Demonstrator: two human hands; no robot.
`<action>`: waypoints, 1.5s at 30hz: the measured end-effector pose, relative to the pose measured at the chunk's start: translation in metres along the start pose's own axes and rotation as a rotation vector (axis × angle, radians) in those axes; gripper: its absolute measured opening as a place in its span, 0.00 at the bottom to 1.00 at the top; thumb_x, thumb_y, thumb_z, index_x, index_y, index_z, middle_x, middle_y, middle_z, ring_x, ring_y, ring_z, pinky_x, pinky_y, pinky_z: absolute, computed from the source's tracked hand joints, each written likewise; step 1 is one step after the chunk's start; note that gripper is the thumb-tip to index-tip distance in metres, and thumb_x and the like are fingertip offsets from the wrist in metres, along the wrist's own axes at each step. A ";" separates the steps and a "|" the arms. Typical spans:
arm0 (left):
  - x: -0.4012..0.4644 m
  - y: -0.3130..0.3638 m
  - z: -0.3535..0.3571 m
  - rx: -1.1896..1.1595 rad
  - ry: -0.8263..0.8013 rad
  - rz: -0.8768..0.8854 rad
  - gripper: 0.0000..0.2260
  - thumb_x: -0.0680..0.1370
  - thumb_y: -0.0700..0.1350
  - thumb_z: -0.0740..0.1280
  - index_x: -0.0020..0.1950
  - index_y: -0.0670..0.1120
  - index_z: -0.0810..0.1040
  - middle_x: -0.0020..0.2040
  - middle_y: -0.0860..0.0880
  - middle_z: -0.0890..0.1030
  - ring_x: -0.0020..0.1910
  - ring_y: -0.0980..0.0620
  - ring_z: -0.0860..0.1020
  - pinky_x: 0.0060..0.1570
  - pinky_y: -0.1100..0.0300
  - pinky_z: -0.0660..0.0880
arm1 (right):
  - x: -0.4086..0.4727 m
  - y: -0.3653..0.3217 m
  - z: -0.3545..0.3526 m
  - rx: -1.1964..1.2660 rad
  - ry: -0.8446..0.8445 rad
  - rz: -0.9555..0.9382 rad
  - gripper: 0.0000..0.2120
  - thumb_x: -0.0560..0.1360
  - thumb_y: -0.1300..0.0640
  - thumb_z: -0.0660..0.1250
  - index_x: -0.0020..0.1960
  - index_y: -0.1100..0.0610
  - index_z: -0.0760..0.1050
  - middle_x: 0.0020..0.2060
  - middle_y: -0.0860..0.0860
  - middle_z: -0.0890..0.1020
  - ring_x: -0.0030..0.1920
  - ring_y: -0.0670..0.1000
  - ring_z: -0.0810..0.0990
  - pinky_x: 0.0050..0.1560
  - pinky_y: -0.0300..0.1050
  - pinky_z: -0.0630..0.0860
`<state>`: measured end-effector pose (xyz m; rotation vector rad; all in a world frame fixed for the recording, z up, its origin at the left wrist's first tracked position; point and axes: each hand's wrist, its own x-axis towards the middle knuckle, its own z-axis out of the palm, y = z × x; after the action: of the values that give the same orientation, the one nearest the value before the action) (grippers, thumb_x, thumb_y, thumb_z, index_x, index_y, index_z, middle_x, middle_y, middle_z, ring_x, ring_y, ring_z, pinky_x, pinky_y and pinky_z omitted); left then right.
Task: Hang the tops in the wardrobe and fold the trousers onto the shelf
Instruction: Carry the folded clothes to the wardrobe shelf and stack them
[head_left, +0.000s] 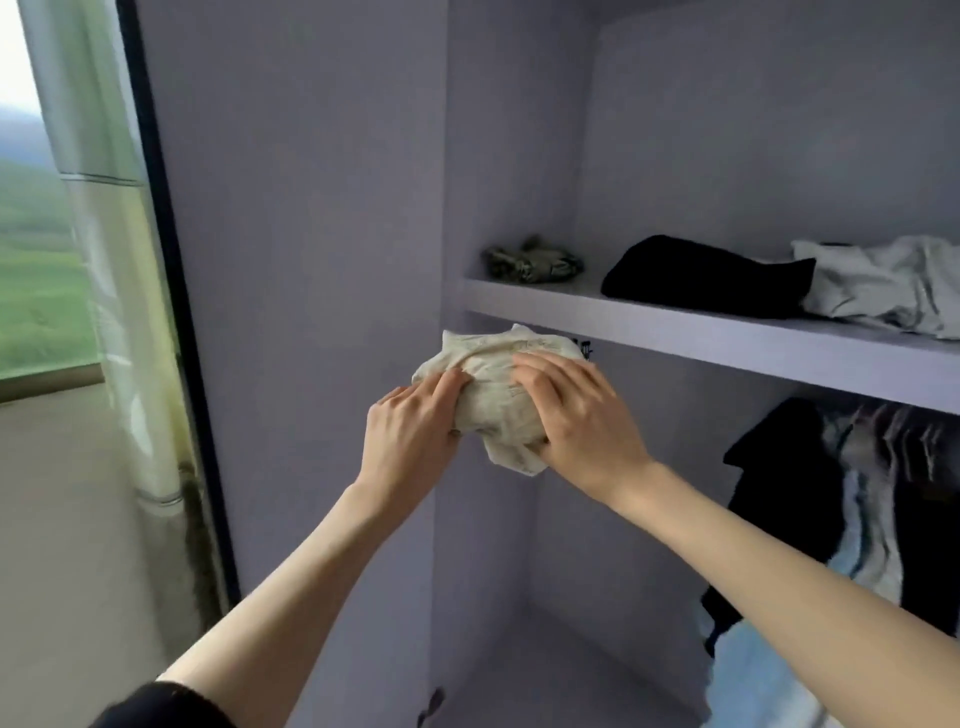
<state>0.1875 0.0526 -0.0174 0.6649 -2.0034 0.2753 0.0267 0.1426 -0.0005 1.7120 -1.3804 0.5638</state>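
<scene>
Head view: both hands (498, 421) grip cream bundle (498, 384), no readable writing

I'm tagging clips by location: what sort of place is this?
Probably a bedroom, at an open built-in wardrobe: folded clothes lie on its shelf, garments hang beneath, and a curtained window stands alongside.
</scene>
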 end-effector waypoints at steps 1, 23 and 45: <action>0.015 0.000 0.005 0.004 0.007 0.015 0.22 0.53 0.31 0.75 0.46 0.40 0.81 0.36 0.47 0.82 0.23 0.44 0.75 0.25 0.62 0.66 | 0.007 0.013 0.001 -0.023 -0.007 -0.007 0.23 0.62 0.60 0.80 0.54 0.65 0.78 0.56 0.59 0.81 0.59 0.59 0.79 0.58 0.53 0.75; 0.328 -0.036 0.231 -0.026 -0.547 0.119 0.32 0.79 0.56 0.60 0.77 0.54 0.45 0.77 0.47 0.53 0.74 0.43 0.54 0.70 0.40 0.56 | 0.166 0.312 0.050 -0.769 -0.269 0.191 0.22 0.70 0.66 0.63 0.63 0.58 0.66 0.62 0.56 0.73 0.60 0.59 0.70 0.58 0.52 0.65; 0.454 -0.064 0.457 -0.171 -0.943 0.232 0.33 0.81 0.54 0.58 0.78 0.50 0.40 0.78 0.45 0.49 0.76 0.46 0.55 0.73 0.58 0.54 | 0.226 0.445 0.162 -1.068 -0.489 0.275 0.21 0.73 0.63 0.63 0.63 0.58 0.61 0.61 0.55 0.72 0.60 0.57 0.70 0.56 0.50 0.67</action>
<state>-0.2861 -0.3611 0.1377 0.4838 -2.9712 -0.1126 -0.3532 -0.1342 0.2323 0.7902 -1.7926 -0.4622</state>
